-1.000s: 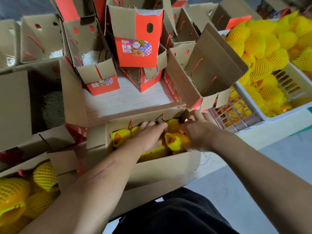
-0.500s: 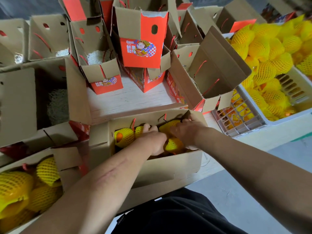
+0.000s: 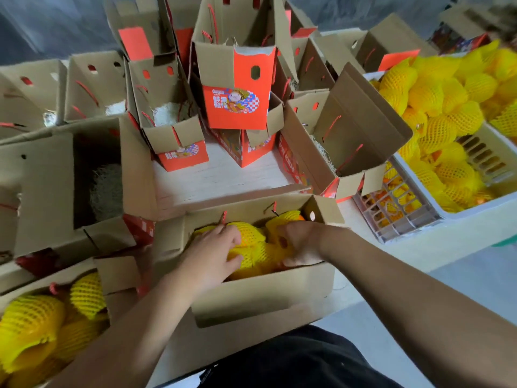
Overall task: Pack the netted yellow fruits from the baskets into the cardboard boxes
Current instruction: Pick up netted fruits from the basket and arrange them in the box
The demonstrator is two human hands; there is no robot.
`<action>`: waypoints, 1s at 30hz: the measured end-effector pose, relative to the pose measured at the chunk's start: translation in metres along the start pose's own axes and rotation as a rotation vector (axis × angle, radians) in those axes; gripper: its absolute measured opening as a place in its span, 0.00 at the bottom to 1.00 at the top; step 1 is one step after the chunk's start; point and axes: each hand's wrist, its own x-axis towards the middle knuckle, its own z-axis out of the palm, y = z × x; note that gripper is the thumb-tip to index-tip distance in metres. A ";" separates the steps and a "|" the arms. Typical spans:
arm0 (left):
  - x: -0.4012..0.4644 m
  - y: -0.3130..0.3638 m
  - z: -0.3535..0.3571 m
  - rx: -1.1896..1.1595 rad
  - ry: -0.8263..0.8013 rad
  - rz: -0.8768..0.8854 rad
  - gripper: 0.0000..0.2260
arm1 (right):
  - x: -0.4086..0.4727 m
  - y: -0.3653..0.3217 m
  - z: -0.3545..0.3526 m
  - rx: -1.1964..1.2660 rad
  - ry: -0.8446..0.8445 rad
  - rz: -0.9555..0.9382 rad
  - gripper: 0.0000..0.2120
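An open cardboard box (image 3: 260, 288) stands right in front of me, holding several yellow netted fruits (image 3: 253, 233). Both hands are inside it. My left hand (image 3: 214, 254) lies spread over a netted fruit on the left side, thumb and fingers around its top. My right hand (image 3: 300, 242) reaches in from the right and presses down on the fruits there; its fingertips are hidden among them. White baskets (image 3: 475, 152) at the right are heaped with more netted fruits (image 3: 436, 107).
Another box with netted fruits (image 3: 42, 320) sits at the bottom left. Open empty boxes with straw padding (image 3: 106, 189) and red printed boxes (image 3: 235, 91) crowd the wooden table (image 3: 218, 177) behind. A smaller crate (image 3: 391, 208) stands right of the box.
Both hands have sunk deeper into the front box. My left hand has spread over a fruit on the left; my right hand has pushed lower on the right side.
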 end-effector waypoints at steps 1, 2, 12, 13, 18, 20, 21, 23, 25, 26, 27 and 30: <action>-0.004 0.000 -0.001 0.051 -0.054 -0.052 0.15 | 0.004 -0.004 0.001 0.022 0.027 -0.008 0.16; -0.003 0.003 -0.003 0.124 -0.118 -0.094 0.17 | 0.010 -0.010 0.003 0.020 0.042 -0.017 0.17; 0.011 0.012 -0.010 0.497 -0.257 -0.150 0.24 | 0.046 -0.036 0.035 -0.266 0.036 0.122 0.27; 0.011 0.010 -0.013 0.491 -0.275 -0.158 0.26 | 0.048 -0.036 0.038 -0.300 0.039 0.124 0.29; 0.013 0.019 -0.009 0.647 -0.364 -0.219 0.26 | 0.056 -0.038 0.040 -0.407 0.081 0.122 0.26; 0.014 0.024 -0.005 0.675 -0.383 -0.257 0.22 | 0.055 -0.035 0.036 -0.395 0.100 0.065 0.28; 0.014 0.025 -0.004 0.676 -0.391 -0.271 0.21 | 0.051 -0.031 0.034 -0.370 0.099 0.038 0.31; 0.015 0.025 -0.006 0.659 -0.396 -0.274 0.22 | 0.044 -0.020 0.028 -0.254 0.061 0.014 0.35; 0.013 0.020 -0.014 0.589 -0.381 -0.260 0.21 | 0.036 -0.009 0.019 -0.074 0.002 0.052 0.37; 0.011 0.017 -0.020 0.524 -0.362 -0.250 0.21 | 0.035 -0.006 0.016 -0.027 -0.007 0.060 0.35; 0.010 0.015 -0.025 0.435 -0.325 -0.244 0.21 | 0.036 -0.007 0.015 -0.019 0.002 0.052 0.33; 0.009 0.014 -0.031 0.128 -0.076 -0.198 0.16 | 0.043 -0.019 0.025 -0.134 0.018 0.013 0.28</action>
